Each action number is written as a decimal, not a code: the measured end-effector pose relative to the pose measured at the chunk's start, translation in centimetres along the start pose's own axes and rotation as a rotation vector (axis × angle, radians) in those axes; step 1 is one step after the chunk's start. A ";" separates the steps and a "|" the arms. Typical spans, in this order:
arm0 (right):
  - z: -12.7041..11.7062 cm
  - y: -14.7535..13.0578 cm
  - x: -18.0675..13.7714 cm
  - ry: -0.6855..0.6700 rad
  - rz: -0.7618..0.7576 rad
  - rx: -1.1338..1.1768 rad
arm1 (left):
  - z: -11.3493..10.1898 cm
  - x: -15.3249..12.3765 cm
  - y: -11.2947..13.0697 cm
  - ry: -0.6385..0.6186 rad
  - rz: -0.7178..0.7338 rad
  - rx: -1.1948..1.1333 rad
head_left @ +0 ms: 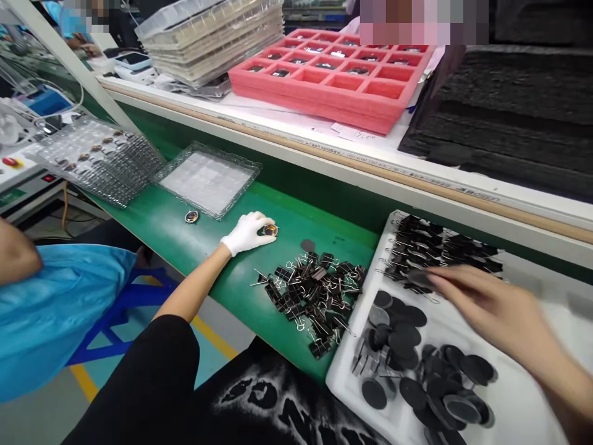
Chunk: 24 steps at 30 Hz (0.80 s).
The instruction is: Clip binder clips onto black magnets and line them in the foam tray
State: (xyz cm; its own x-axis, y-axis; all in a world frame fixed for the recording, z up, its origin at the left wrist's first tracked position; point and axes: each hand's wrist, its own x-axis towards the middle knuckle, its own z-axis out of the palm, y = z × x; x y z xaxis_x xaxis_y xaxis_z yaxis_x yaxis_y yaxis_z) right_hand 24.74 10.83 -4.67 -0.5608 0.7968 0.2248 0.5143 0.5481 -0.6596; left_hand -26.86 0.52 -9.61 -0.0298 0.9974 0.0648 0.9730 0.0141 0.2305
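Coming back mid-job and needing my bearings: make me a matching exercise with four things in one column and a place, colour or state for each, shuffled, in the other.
Things
1. left hand
2. foam tray
3. clip pile
4. right hand

Descriptions
A. pinkish red, up on the shelf
B. bare, pinching a black disc over the white tray
C. white-gloved, holding a small round part
D. heaped on the green tabletop

Pairs: 1-C; 2-A; 3-D; 4-B

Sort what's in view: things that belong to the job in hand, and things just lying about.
Likely the job:
Round part, in the left hand
Black disc, in the right hand
Clip pile
White tray

Seemingly just lying about:
Pink tray
Clear stack
Black stack
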 end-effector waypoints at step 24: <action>16.4 -7.1 18.6 -0.625 -0.153 0.049 | 0.9 5.3 3.2 -0.071 0.235 -0.098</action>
State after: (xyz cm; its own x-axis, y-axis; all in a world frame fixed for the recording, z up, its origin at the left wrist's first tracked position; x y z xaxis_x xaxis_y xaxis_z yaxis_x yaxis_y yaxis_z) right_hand 0.02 17.64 -7.55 -0.9054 0.4038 -0.1311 0.3761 0.6198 -0.6888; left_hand -23.72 5.93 -9.38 0.2134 0.9751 0.0605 0.9244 -0.2216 0.3105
